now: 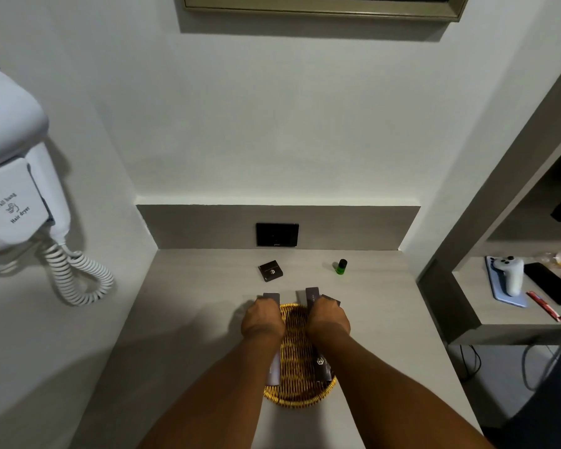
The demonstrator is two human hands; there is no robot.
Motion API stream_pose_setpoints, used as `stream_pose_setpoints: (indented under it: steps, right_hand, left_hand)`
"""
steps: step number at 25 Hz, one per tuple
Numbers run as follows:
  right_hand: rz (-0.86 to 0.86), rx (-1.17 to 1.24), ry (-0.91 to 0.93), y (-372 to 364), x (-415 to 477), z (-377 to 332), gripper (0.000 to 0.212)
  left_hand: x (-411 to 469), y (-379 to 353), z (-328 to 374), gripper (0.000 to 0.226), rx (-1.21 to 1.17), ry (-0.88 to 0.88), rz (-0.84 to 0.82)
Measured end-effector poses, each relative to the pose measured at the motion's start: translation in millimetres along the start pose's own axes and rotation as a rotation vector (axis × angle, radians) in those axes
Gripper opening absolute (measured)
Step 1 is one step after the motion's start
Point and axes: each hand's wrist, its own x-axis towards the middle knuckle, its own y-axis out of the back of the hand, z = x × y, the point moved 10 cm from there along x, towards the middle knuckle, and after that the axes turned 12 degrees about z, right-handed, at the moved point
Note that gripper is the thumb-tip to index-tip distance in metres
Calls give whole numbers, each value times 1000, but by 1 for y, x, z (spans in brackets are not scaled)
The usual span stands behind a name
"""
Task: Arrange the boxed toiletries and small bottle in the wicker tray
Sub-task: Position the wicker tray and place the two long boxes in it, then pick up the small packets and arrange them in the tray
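A yellow wicker tray (297, 395) sits on the grey counter just in front of me. My left hand (262, 320) is closed around a long dark box (272, 372) that lies along the tray's left side, its far end showing past my knuckles. My right hand (328, 319) grips dark boxes (323, 367) along the tray's right side, two ends poking out beyond the fingers. A small square dark box (270, 270) lies flat farther back on the counter. Right of it stands a small green bottle (341, 266) with a black cap.
A black wall socket (277, 234) is set in the backsplash. A white wall-hung hair dryer (10, 176) with a coiled cord hangs at the left. A side shelf at the right holds a white controller (510, 273), a black phone (549, 283) and a red pen.
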Motion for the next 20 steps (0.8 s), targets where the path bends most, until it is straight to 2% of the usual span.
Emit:
stream_pose_setpoints:
  steps: [7, 10, 13, 16, 20]
  right_hand:
    - [-5, -7, 8, 3, -2, -3, 29]
    - [9, 29, 16, 13, 3, -7, 30]
    - [16, 88, 29, 29, 13, -11, 24]
    - [80, 58, 35, 54, 31, -2, 15]
    - [55, -71, 102, 60, 55, 20, 17]
  left_hand:
    - [0, 2, -2, 28, 16, 5, -10]
    - [5, 10, -1, 37, -25, 19, 2]
    - [16, 38, 6, 50, -76, -21, 81]
    - [37, 74, 12, 61, -20, -97, 213]
    - [71, 90, 21, 58, 37, -222, 271]
